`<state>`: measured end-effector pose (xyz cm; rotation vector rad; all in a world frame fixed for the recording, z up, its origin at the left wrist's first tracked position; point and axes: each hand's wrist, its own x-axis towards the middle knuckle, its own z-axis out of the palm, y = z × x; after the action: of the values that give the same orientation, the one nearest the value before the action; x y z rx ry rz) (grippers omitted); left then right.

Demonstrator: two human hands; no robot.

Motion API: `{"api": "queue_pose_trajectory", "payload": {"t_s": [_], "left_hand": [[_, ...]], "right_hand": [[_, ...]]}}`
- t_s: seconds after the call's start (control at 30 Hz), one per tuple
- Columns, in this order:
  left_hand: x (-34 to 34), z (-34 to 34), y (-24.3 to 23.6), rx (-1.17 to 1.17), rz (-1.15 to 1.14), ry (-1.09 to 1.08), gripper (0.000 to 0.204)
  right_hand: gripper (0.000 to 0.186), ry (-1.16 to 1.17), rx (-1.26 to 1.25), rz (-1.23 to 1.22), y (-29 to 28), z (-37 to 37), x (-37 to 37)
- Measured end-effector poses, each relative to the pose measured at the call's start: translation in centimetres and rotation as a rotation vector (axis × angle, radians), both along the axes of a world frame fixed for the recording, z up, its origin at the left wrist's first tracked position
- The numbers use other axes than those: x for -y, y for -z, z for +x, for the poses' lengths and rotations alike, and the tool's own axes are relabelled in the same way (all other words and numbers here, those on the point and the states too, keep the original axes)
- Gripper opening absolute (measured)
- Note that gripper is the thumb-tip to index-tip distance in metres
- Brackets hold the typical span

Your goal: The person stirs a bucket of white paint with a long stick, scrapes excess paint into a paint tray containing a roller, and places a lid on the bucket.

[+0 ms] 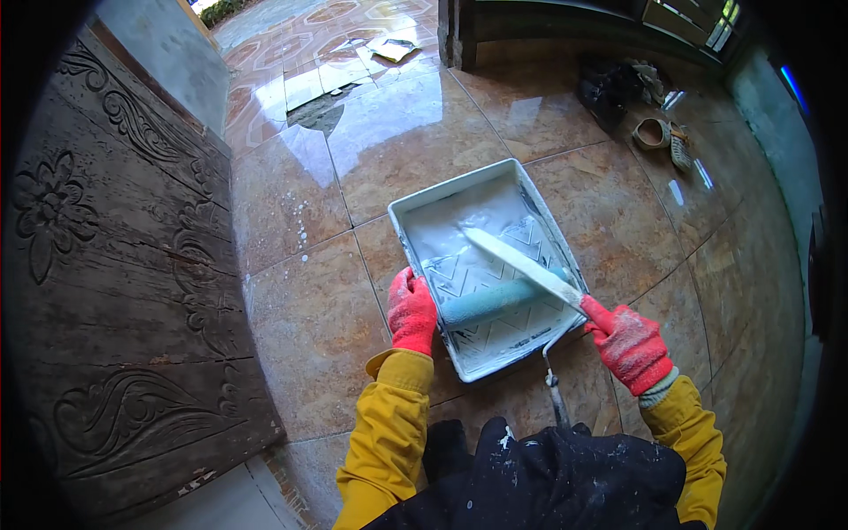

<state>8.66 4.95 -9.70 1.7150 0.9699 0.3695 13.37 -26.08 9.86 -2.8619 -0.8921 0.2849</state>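
A white paint tray rests on the tiled floor in front of me, with white paint pooled at its far end. My left hand, in a red glove, is closed around the tray's left rim. In my right hand, also red-gloved, is a flat, paint-coated stirring stick. Its far tip dips into the paint. Under the stick, a paint roller with a blue-green sleeve lies across the tray's ribbed slope. The roller's wire frame crosses the near right rim, and its handle points toward me.
A dark carved wooden door stands at the left. White paint drops dot the tiles beside it. Far right are a pair of shoes and a dark bundle. Farther off lie a broken tile patch and a flat sheet.
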Motion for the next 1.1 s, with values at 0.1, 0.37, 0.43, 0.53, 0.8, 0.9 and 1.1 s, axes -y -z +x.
{"api": "queue_pose_trajectory", "payload": {"t_s": [0.1,0.37,0.43,0.53,0.8,0.9,1.1], "left_hand": [[-1.6,0.0,0.2,-0.011,-0.029,0.021,0.034],[-2.4,-0.4,-0.3,0.007,-0.061,0.054,0.033],[-2.6,-0.8,-0.2,0.01,-0.06,0.056,0.032],[-2.7,-0.9,0.4,-0.005,0.03,0.055,0.031],[-2.3,-1.8,-0.1,-0.025,-0.068,0.053,0.032],[-2.3,-1.7,0.6,-0.036,0.049,-0.015,0.029],[-2.1,-1.4,-0.8,-0.099,0.01,0.086,0.033]], "right_hand": [[0.046,-0.009,0.106,-0.056,0.8,1.0,0.9],[0.042,-0.154,0.052,-0.041,1.0,0.9,-1.5],[0.041,-0.163,0.023,0.006,1.8,1.0,-2.9],[0.041,-0.182,0.005,0.073,3.2,1.1,-4.6],[0.047,-0.178,0.009,0.106,1.4,-0.6,-5.1],[0.044,-0.147,-0.043,0.003,0.6,-1.1,-5.3],[0.045,-0.173,0.046,0.08,2.3,-0.4,-6.1]]}}
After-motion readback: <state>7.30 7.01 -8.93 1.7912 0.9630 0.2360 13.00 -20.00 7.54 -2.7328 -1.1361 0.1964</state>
